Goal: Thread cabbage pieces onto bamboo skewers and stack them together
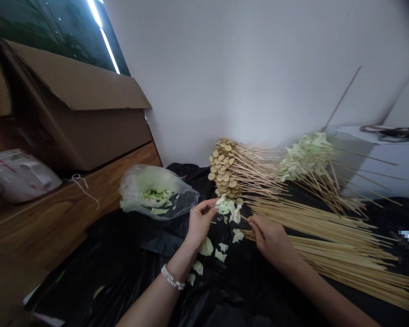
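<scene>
My left hand [202,220] pinches a pale green cabbage piece [224,205] at the tip of a skewer. In my right hand [267,234] is the thin wooden skewer [244,218], gripped near the cabbage end and pointing left. More cabbage [236,214] hangs on the skewer between the two hands. Below them, several loose cabbage pieces [206,246] lie on black plastic sheeting [231,290]. Bare bamboo skewers [327,231] are spread out right of my right hand. Just behind my hands is a stack of skewered round, pale slices [225,168].
A clear plastic bag [136,186] of cut cabbage lies open at the left. Skewers loaded with cabbage [306,152] are piled at the back right. A cardboard box [98,136] and a white container [20,177] stand on a wooden surface [122,177]. The white wall [218,68] rises behind.
</scene>
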`<control>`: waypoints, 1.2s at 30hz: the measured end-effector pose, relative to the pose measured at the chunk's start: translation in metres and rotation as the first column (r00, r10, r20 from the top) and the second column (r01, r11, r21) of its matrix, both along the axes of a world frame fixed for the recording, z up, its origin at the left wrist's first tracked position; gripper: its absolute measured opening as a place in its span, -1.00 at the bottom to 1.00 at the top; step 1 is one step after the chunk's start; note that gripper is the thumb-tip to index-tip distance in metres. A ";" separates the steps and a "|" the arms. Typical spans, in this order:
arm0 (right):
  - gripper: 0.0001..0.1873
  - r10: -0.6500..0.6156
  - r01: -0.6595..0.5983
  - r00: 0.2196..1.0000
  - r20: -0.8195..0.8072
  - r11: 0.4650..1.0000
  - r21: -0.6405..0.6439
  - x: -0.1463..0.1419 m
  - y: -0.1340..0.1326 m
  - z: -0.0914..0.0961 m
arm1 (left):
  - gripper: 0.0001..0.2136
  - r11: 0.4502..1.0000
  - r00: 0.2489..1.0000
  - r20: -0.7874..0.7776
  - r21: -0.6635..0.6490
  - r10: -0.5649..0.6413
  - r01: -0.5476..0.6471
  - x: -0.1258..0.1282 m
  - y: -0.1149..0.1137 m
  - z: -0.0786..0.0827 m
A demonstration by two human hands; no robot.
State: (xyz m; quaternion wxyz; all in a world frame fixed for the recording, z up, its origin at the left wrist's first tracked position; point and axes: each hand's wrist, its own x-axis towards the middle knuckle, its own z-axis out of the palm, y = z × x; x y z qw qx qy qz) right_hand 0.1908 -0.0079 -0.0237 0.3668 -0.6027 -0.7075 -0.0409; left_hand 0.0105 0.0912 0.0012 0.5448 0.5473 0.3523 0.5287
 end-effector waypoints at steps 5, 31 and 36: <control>-0.74 0.004 -0.004 1.000 0.021 1.000 0.008 -0.003 -0.002 0.004 | -0.79 0.999 0.998 0.036 -0.015 0.046 -0.045 -0.001 0.001 -0.001; -0.76 -0.042 0.076 0.979 -0.202 0.984 0.161 0.018 0.005 0.019 | -0.75 0.993 0.994 0.034 -0.050 0.105 -0.103 -0.002 -0.001 -0.001; -0.72 0.005 0.012 0.985 -0.170 0.995 0.103 0.028 0.003 0.035 | -0.72 0.992 0.993 0.057 -0.072 0.106 -0.102 -0.006 0.001 0.001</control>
